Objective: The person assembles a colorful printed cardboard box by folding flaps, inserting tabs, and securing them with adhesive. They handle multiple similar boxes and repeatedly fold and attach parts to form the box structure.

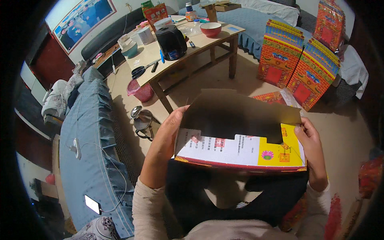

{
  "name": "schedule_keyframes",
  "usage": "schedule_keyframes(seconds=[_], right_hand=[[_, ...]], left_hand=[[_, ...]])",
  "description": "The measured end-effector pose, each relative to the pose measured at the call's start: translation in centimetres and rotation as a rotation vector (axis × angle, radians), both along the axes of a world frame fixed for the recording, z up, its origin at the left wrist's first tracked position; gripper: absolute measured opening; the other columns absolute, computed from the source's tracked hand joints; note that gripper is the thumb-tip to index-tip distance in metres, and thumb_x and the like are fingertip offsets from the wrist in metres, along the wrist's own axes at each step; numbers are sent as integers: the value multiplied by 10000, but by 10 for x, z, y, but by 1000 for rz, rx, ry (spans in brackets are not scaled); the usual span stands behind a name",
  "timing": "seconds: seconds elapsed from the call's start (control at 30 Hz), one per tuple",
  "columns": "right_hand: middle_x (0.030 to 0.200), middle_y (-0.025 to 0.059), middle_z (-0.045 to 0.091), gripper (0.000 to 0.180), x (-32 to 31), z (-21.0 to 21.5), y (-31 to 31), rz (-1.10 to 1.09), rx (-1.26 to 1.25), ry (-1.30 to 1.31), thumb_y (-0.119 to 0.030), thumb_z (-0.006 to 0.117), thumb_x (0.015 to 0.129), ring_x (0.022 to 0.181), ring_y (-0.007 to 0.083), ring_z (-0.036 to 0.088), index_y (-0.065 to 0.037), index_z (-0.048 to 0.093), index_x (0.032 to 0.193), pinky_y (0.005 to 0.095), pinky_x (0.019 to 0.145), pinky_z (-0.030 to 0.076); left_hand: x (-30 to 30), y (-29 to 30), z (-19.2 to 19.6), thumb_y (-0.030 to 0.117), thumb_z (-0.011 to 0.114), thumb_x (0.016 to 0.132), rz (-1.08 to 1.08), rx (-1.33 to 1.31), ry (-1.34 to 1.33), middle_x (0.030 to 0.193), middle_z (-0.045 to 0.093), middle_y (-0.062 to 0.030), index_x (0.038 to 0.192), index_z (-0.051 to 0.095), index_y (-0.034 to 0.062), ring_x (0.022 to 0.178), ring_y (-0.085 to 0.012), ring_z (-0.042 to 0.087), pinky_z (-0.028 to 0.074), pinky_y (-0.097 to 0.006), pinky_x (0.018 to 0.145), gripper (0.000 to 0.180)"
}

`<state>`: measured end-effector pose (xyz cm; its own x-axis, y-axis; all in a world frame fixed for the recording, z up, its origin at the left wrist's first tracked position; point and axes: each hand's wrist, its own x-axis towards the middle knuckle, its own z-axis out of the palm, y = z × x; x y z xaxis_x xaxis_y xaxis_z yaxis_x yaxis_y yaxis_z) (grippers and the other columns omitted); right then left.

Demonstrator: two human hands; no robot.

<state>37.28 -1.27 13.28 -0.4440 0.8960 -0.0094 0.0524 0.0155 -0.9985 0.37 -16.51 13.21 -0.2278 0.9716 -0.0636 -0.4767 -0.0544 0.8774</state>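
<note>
Right hand (313, 146): we see thumb and fingers pinching the right side of an open carton (228, 154). Left hand (170, 130) lies against its left side; we cannot tell its hidden fingers' state. Carton above dark lap (182, 188); beyond, brick-patterned boxes (279, 58), table (202, 45).
</note>
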Motion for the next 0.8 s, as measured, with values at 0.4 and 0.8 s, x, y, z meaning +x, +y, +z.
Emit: schedule_keyframes(seconds=[0.4,0.8], right_hand=[[1027,44,668,319,-7,6,6,14,66,-84,-124,620,974,852,78,627,20,601,1258,228,747,500],[1092,70,707,311,4,-6,14,55,75,18,44,602,918,924,100,664,10,681,1217,240,801,531]], left_hand=[[0,-4,4,89,702,929,-3,-49,83,1061,642,-63,1207,540,30,912,-117,670,570,-256,807,327],[2,1,-6,-11,655,917,136,2,124,1093,674,-78,1226,613,-3,953,-145,667,550,-274,866,312]])
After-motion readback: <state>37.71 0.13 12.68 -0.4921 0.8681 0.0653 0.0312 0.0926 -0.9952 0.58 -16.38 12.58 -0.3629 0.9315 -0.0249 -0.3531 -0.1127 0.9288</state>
